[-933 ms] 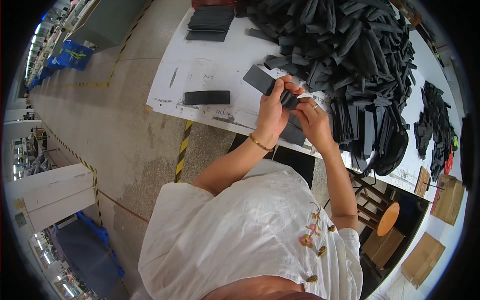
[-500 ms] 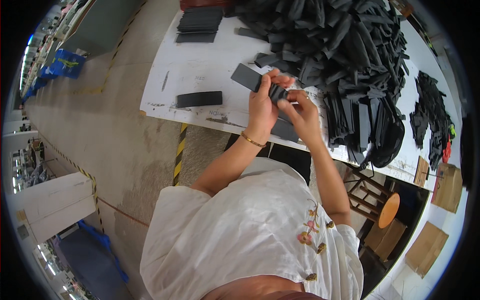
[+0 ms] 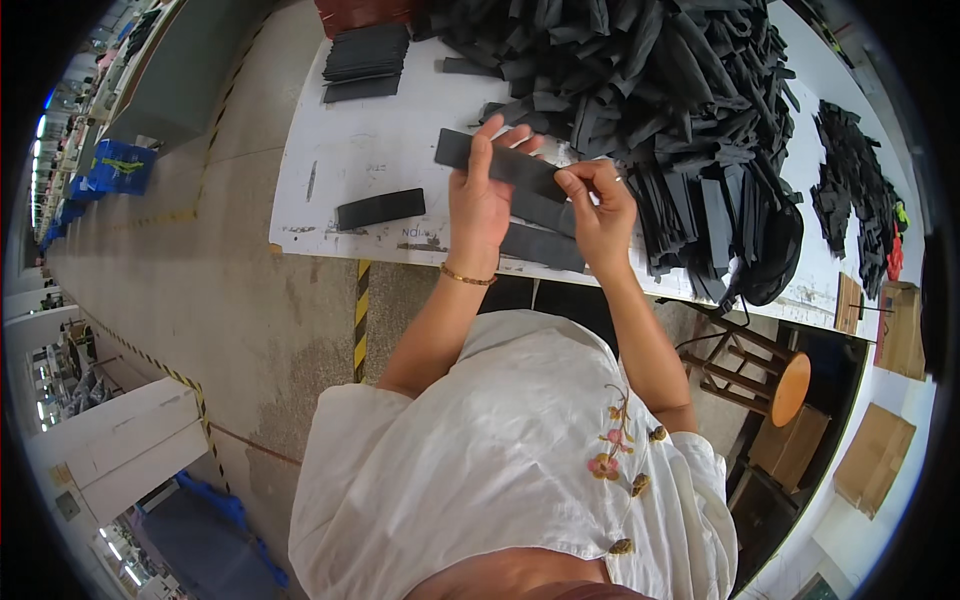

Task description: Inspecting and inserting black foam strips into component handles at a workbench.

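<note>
A flat dark grey strip of fabric-like material [image 3: 522, 168] is stretched between my hands above the table's front edge. My left hand [image 3: 480, 200] supports its left part, with the thumb over the top and the other fingers behind, partly hidden. At the strip's right end, my right hand [image 3: 600, 212] pinches it between thumb and fingers. Below the hands, a similar strip [image 3: 541, 243] lies on the white table [image 3: 290, 205], with another partly covered behind it. Off to the left lies a single black strip [image 3: 381, 208].
A neat stack of strips [image 3: 364, 62] sits at the far left beside a reddish-brown object [image 3: 362, 14]. A big loose pile of dark strips [image 3: 640, 60] covers the back. Closer on the right are more strips [image 3: 690, 222] and a black bag-like item [image 3: 778, 268]. A stool [image 3: 788, 388] stands at right.
The strip, bent and bunched between my hands before, is now straightened out. My hands have moved apart slightly, and the view has shifted a little.
</note>
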Tool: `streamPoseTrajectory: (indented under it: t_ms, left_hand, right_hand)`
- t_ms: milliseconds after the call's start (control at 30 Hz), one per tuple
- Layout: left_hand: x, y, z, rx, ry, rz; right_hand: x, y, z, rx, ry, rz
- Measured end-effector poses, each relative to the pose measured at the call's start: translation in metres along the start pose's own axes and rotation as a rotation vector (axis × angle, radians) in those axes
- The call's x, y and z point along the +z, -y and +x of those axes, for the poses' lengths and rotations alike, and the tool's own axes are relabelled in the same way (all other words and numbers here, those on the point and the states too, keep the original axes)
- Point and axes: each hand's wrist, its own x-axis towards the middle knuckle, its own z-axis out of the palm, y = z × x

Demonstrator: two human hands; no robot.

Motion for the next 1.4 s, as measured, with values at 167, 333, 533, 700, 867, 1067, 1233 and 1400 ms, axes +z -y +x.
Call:
streamPoseTrajectory:
  t_ms: [167, 333, 533, 700, 867, 1067, 1233, 1400]
  left_hand:
    - [-0.036, 0.0, 0.007, 0.055, -0.169, -0.003]
    - [-0.035, -0.005, 0.002, 0.055, -0.061, -0.035]
    - [-0.029, -0.015, 0.003, 0.08, 0.022, 0.026]
    - [-0.03, -0.027, 0.005, 0.16, 0.067, 0.153]
    - [-0.03, -0.029, 0.004, 0.163, 0.083, 0.085]
    - [-0.027, -0.026, 0.002, 0.18, 0.04, 0.061]
    - [-0.032, -0.022, 0.003, 0.154, -0.076, 0.054]
    - [-0.034, -0.005, 0.005, -0.075, -0.242, 0.009]
  right_hand:
    - [-0.01, 0.006, 0.004, -0.195, 0.053, -0.066]
    - [-0.016, -0.005, 0.002, 0.083, 0.072, 0.223]
    - [-0.021, -0.008, 0.0, -0.097, 0.051, 0.049]
    - [-0.021, 0.003, 0.002, -0.203, 0.06, -0.057]
    - [-0.019, 0.002, 0.002, -0.228, 0.067, -0.048]
    - [-0.02, 0.0, 0.002, -0.132, 0.069, -0.008]
    - [-0.023, -0.002, -0.001, -0.05, 0.121, -0.046]
    - [-0.033, -0.011, -0.004, 0.381, 0.145, 0.302]
